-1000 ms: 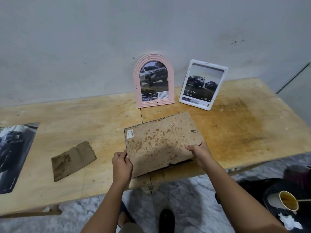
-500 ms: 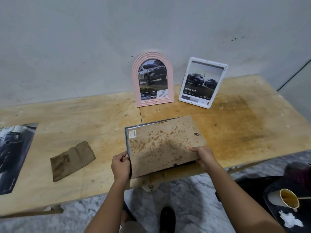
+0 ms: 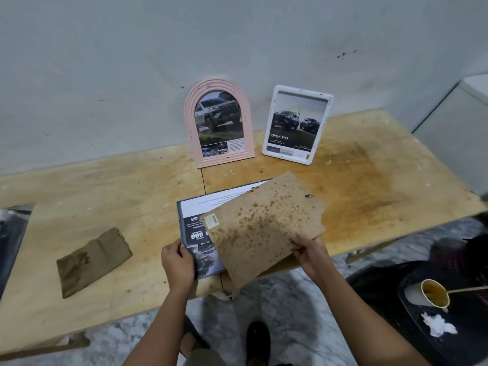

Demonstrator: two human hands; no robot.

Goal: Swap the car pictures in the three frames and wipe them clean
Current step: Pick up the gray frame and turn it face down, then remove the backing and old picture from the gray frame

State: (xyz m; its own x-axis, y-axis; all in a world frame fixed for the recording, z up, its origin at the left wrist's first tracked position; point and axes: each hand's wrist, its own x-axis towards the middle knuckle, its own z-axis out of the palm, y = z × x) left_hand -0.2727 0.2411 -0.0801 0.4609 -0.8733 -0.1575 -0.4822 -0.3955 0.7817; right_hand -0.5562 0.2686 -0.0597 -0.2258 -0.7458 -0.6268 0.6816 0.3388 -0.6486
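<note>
Hazard: left grip point(image 3: 178, 262) pinches frame point(image 3: 179, 220) at tabletop point(image 3: 132, 194) edge, right grip point(image 3: 309, 253) holds raised backing board point(image 3: 264, 228); uncovered picture point(image 3: 196, 231) may slide out.

The left grip point(image 3: 177, 262) holds the near-left corner of a dark frame point(image 3: 179, 220) lying on the table point(image 3: 132, 186) — its car picture point(image 3: 193, 229) (print upside down to the camera) uncovered. The right grip point(image 3: 309, 250) pinches the stained backing board point(image 3: 264, 228), tilted askew above the picture's right part.

Backing board point(image 3: 264, 233) now off the frame point(image 3: 179, 223) (right hand point(image 3: 309, 250) at its edge), car picture point(image 3: 200, 252) exposed.
</note>
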